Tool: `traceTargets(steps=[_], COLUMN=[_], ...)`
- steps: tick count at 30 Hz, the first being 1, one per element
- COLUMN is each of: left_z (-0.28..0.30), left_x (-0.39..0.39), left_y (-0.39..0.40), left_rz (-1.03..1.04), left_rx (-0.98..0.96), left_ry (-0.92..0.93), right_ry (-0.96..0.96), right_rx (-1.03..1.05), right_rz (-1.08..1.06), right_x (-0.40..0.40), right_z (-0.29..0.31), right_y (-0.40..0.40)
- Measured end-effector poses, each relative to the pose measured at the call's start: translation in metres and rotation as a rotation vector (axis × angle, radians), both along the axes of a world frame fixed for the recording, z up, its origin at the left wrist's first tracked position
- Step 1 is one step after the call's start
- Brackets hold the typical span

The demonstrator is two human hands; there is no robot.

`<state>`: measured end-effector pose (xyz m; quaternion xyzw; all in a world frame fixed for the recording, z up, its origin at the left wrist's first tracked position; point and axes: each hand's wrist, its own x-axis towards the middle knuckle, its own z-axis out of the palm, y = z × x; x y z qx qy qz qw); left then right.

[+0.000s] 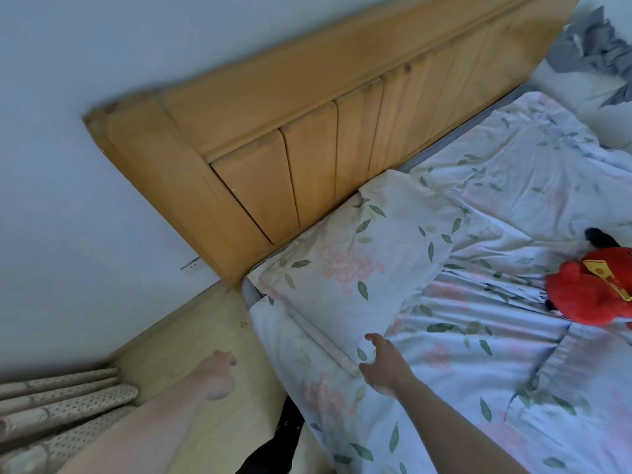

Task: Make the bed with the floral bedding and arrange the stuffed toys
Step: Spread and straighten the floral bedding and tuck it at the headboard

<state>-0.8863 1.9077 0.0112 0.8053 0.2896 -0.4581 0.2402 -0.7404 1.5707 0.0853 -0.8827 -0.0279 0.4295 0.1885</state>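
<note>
Two hands outstretched, right hand touching pillow, left hand loosely curled

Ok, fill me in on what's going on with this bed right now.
A person is making a bed with floral bedding. Their right hand reaches over the floral duvet, fingers spread at the near corner of the floral pillow, which lies against the wooden headboard. The left hand hangs loosely over the floor beside the bed, holding nothing. A red stuffed toy lies on the duvet at the right edge. The duvet is wrinkled, so the bed is not finished.
</note>
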Motion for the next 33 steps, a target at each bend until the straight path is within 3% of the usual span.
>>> traceTargets(steps=[5,15,22,25,29,31,33], left_z=[-0.038,-0.183,-0.228,-0.235,-0.238,-0.24,-0.239], left_x=[0.069,0.1,0.095,0.089,0.082,0.086,0.09], left_y=[-0.001,0.013,0.033,0.055,0.087,0.084,0.066], left_rz=[0.239,0.632,0.538,0.359,0.422,0.489,0.413], left_rx=[-0.089,-0.069,-0.101,-0.021,0.176,0.257,0.354], left_ry=[-0.215,-0.306,-0.35,-0.359,-0.476,-0.415,-0.325], right_ry=[-0.032,-0.071,-0.082,-0.091,-0.069,-0.069,-0.08], right_rx=[0.013,0.113,0.174,0.183,0.187,0.184,0.165], right_rz=[0.066,0.139,0.151,0.143,0.147,0.139,0.128], right_x=[0.015,0.039,0.04,0.038,0.03,0.028,0.027], right_z=[-0.031,-0.141,-0.191,-0.202,-0.203,-0.2,-0.196], right_y=[0.017,0.057,0.071,0.075,0.074,0.07,0.061])
